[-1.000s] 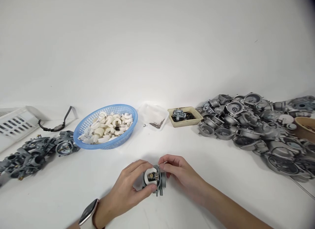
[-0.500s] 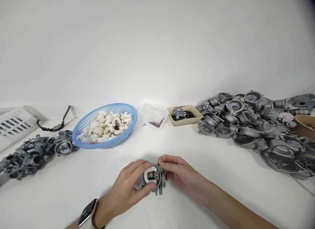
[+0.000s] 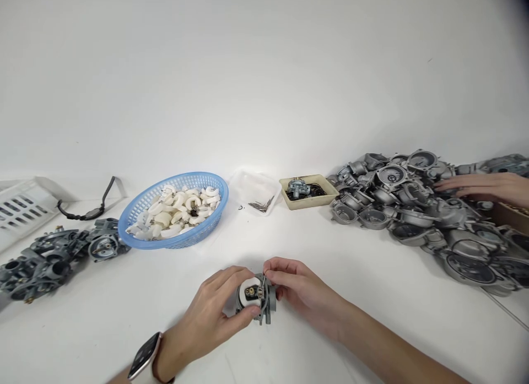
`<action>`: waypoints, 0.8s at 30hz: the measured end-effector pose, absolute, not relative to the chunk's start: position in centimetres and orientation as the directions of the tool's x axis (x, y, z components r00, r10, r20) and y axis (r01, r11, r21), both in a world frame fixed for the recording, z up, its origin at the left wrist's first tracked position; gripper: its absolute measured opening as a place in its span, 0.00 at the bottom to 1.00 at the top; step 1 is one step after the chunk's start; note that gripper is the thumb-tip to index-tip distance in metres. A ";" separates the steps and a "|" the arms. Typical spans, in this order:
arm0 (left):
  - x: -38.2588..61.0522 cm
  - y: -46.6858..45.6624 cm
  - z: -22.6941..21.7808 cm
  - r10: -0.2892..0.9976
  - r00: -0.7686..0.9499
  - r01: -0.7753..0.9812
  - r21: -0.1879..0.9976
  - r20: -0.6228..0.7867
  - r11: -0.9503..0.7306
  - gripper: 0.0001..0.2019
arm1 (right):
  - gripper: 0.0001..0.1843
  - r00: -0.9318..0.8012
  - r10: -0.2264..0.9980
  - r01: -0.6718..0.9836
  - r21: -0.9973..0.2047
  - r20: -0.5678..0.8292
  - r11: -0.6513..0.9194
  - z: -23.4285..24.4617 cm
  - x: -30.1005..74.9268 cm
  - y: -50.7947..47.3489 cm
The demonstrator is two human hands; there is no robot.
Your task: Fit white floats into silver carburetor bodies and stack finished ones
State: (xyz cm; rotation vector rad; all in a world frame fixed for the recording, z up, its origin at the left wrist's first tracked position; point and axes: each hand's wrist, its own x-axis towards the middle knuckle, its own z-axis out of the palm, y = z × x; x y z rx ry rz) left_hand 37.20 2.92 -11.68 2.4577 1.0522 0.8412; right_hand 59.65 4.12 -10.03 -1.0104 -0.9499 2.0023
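A grey metal carburetor body (image 3: 271, 300) sits on the white table with its open side up, showing a white float (image 3: 244, 297) and brass parts inside. My left hand (image 3: 212, 304) is closed around its left side, fingers at the far edge and thumb at the near edge. At the carburetor's upper right, my right hand (image 3: 303, 287) pinches a thin metal pin (image 3: 264, 281) between thumb and forefinger. The pin's lower end is close to the float's hinge; whether it is inserted I cannot tell. My other right fingers rest by the carburetor's right side.
A blue basket (image 3: 136, 242) of white floats stands back left, beside carburetor bodies (image 3: 53, 257) and a watch (image 3: 95, 212). Behind my hands are a white tray (image 3: 248, 183) with pins and a yellowish tray (image 3: 312, 204). Another person's hand (image 3: 475, 183) touches piled float bowls (image 3: 413, 218).
Another person's hand has come in from the right onto the pile of metal parts. My two hands keep their hold on the carburetor and pin, and the view has shifted slightly.
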 end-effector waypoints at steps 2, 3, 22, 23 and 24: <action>37.2 2.9 -11.6 0.747 0.550 0.543 0.519 0.374 -0.660 0.19 | 0.13 -0.461 0.817 -0.249 -0.833 -0.347 -0.495 -9.8 59.6 4.1; 37.2 2.9 -11.6 0.752 0.551 0.546 0.524 0.363 -0.653 0.19 | 0.13 -0.465 0.814 -0.249 -0.831 -0.348 -0.498 -9.8 59.6 4.1; 37.1 2.8 -11.7 0.737 0.570 0.536 0.515 0.364 -0.669 0.19 | 0.13 -0.490 0.794 -0.258 -0.811 -0.359 -0.525 -9.9 59.9 4.1; 37.1 2.8 -11.7 0.737 0.568 0.536 0.515 0.366 -0.669 0.19 | 0.13 -0.483 0.800 -0.253 -0.818 -0.356 -0.517 -9.9 59.8 4.0; 37.1 2.8 -11.8 0.739 0.566 0.537 0.517 0.366 -0.667 0.19 | 0.13 -0.476 0.806 -0.247 -0.826 -0.353 -0.507 -9.9 59.7 4.0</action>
